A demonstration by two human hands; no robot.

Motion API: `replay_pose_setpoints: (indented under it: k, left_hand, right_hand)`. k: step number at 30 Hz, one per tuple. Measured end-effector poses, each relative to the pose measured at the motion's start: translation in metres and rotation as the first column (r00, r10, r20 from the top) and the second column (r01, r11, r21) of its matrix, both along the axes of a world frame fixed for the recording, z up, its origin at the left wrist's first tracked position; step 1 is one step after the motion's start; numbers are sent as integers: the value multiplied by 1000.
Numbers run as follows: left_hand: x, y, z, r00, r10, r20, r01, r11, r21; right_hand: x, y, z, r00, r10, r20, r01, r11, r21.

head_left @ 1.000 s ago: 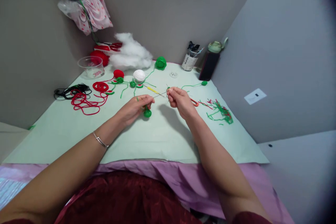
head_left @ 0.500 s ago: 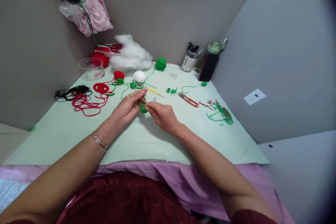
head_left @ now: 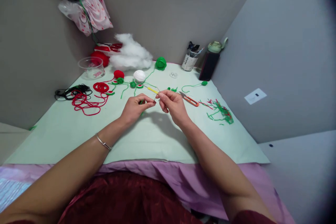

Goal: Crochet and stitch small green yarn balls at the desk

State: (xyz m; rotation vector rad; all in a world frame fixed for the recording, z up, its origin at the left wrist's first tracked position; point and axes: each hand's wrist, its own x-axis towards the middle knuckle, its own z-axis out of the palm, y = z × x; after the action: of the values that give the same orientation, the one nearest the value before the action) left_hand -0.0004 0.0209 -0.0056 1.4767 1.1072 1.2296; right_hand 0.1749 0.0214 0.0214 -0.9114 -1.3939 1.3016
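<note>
My left hand is closed in a pinch, with green yarn showing at its fingers; most of the green piece is hidden behind the hand. Close by on the right, my right hand is also pinched, its fingertips just apart from the left ones. A thin dark strand runs between the two pinches; what the right fingertips grip is too fine to name. Just beyond them lies a yellow-handled crochet hook. Beside the right hand are orange thread snips and small green crocheted pieces, partly covered.
Behind are a white yarn ball, a red ball, a green ball and white stuffing. Red yarn and black yarn lie left, yarn scraps right. A bottle stands near the wall.
My right hand has moved up and to the right, slightly away from the left. My left hand has turned palm-down, and the green piece beneath it is now mostly hidden.
</note>
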Motion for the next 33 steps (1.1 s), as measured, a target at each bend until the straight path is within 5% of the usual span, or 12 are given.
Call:
replay_pose_setpoints:
  k: [9, 16, 24, 33]
  left_hand:
    - [-3, 2, 2, 991, 9, 133, 8, 992, -124]
    - [-5, 5, 8, 891, -44, 452, 171, 955, -243]
    - [-11, 15, 5, 822, 120, 557, 50, 959, -280]
    - [-12, 17, 4, 753, 156, 639, 72, 946, -316]
  right_hand:
    - [4, 7, -5, 1000, 24, -7, -24, 998, -58]
    - [5, 10, -9, 993, 89, 73, -81, 992, -97]
    - [11, 12, -1, 996, 32, 88, -27, 998, -52]
    - [16, 18, -5, 981, -68, 180, 71, 997, -7]
